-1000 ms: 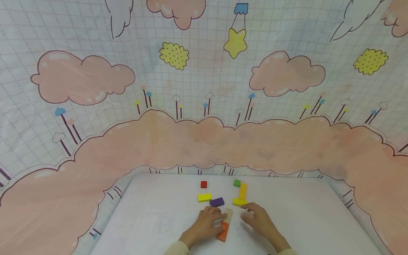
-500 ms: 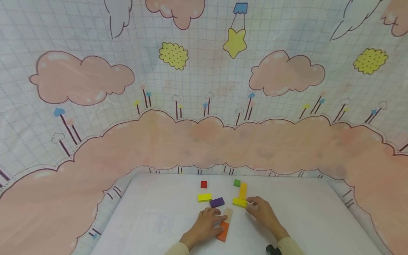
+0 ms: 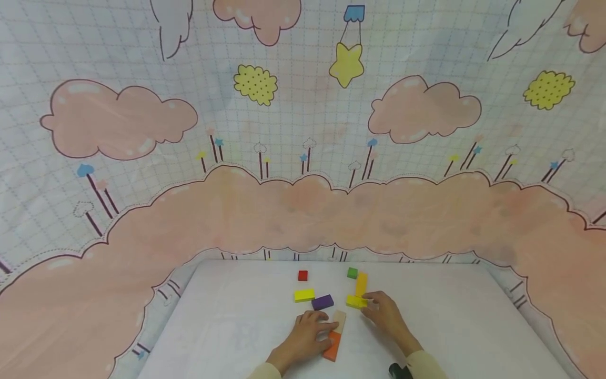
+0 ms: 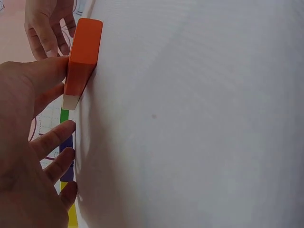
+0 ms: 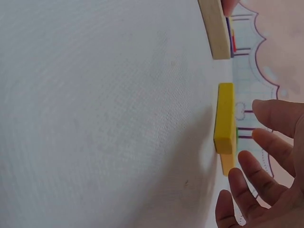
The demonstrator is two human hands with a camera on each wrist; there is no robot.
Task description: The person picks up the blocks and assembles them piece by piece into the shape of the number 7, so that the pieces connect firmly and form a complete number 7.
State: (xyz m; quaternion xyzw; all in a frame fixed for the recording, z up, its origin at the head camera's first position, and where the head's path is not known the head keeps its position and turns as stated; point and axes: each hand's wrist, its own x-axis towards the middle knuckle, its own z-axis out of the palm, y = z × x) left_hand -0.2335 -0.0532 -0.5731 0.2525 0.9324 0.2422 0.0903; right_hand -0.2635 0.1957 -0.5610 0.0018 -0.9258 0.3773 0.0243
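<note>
My left hand (image 3: 305, 335) lies over two blocks set end to end, an orange block (image 3: 333, 351) and a plain wooden block (image 3: 340, 318). In the left wrist view its thumb rests on top of the orange block (image 4: 85, 47), while the other fingers spread out above the table. My right hand (image 3: 385, 313) hovers by the right end of a yellow block (image 3: 353, 301). Seen from the right wrist, its fingers are spread and apart from that yellow block (image 5: 224, 118). An amber block (image 3: 361, 284) stretches back from the yellow one.
A green cube (image 3: 352, 272) sits at the amber block's far end. On the left are a red cube (image 3: 303, 275), another yellow block (image 3: 304, 295) and a purple block (image 3: 322, 302), the last two touching or nearly so. A patterned cloth backdrop (image 3: 303, 210) rises behind the white table (image 3: 227, 316).
My right hand has moved slightly up and to the right, then back a little left by the yellow block's end. The left hand and the blocks stay put; the head view tilts slightly.
</note>
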